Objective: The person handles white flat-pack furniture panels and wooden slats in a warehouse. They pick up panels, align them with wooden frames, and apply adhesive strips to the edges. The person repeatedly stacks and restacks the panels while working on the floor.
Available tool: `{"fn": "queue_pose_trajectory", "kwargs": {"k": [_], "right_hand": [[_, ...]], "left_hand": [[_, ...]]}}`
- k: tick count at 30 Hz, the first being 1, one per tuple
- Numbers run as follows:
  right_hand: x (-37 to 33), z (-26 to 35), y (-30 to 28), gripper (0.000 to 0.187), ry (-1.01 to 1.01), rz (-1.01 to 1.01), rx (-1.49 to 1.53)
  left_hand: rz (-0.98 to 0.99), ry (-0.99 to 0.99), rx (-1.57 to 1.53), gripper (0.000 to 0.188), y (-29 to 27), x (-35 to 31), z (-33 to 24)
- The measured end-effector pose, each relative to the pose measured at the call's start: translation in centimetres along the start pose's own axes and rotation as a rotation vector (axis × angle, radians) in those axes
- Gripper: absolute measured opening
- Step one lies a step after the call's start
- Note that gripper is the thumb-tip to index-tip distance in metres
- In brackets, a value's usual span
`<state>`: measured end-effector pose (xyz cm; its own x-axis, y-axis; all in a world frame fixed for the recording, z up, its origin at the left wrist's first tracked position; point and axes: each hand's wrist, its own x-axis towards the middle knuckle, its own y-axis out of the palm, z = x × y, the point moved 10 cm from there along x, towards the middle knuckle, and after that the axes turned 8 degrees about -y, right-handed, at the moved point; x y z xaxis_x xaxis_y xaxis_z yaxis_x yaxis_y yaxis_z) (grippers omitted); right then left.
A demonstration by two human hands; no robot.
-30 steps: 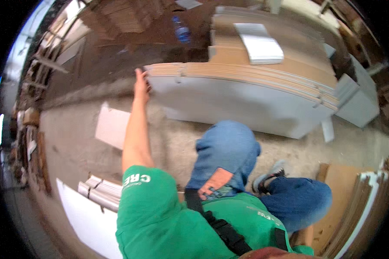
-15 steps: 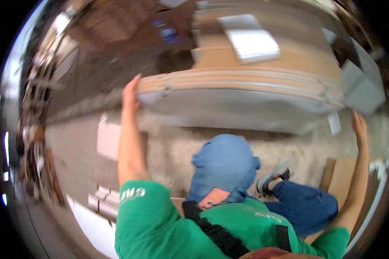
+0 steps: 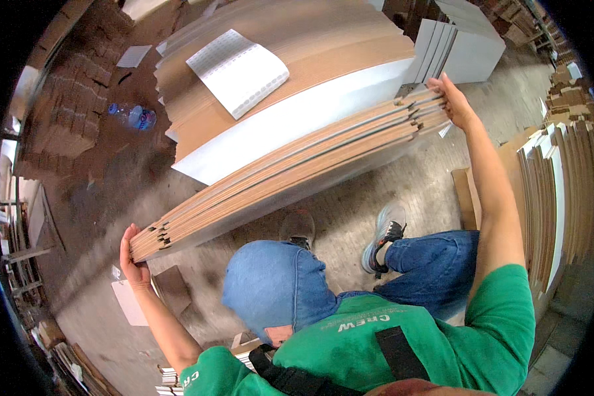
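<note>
A bundle of flat cardboard sheets (image 3: 297, 162), with brown edges and dark notches near both ends, is held between my hands. My left hand (image 3: 136, 254) is closed around its near left end. At the far right end, the fingers of my right hand (image 3: 454, 102) wrap over the corner. The bundle slants across my front, above the floor and my bent legs. Just beyond it is a large stack of brown cardboard (image 3: 336, 56), with a white sheet face (image 3: 297, 119) along its near side. A white printed paper pad (image 3: 237, 76) lies on that stack.
A plastic bottle (image 3: 138, 117) lies on the dark surface at the left. White panels (image 3: 468, 49) stand at the far right, and upright cardboard sheets (image 3: 574, 191) line the right side. A small carton piece (image 3: 132, 302) is on the floor below my left hand.
The bundle has swung from nearly level to a slant, its left end nearer me and its right end farther away. Both hands stayed on its ends, and my view has turned.
</note>
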<state>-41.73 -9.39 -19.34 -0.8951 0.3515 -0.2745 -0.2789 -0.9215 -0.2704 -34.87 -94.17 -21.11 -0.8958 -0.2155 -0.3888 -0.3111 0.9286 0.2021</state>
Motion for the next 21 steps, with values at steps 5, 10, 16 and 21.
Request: {"fn": "queue_pose_trajectory", "kwargs": {"k": [5,10,16,21], "right_hand": [[-1.2,0.1,1.3,0.047,0.016,0.165,-0.298],[1.1,-0.4,-1.7,0.053,-0.094,0.060,-0.581],[-7.0,10.0,17.9,0.040,-1.154,0.187,-1.379],[-14.4,10.7,27.6,0.036,-1.168,0.292,-1.208]], "left_hand": [[0.084,-0.054,0.029,0.040,-0.9,-1.3,0.6],[-0.032,-0.062,-0.002,0.029,-0.3,0.9,1.1],[-0.086,-0.043,0.058,0.040,-1.3,1.0,0.6],[-0.145,0.057,0.058,0.043,-1.6,0.6,-0.2]]}}
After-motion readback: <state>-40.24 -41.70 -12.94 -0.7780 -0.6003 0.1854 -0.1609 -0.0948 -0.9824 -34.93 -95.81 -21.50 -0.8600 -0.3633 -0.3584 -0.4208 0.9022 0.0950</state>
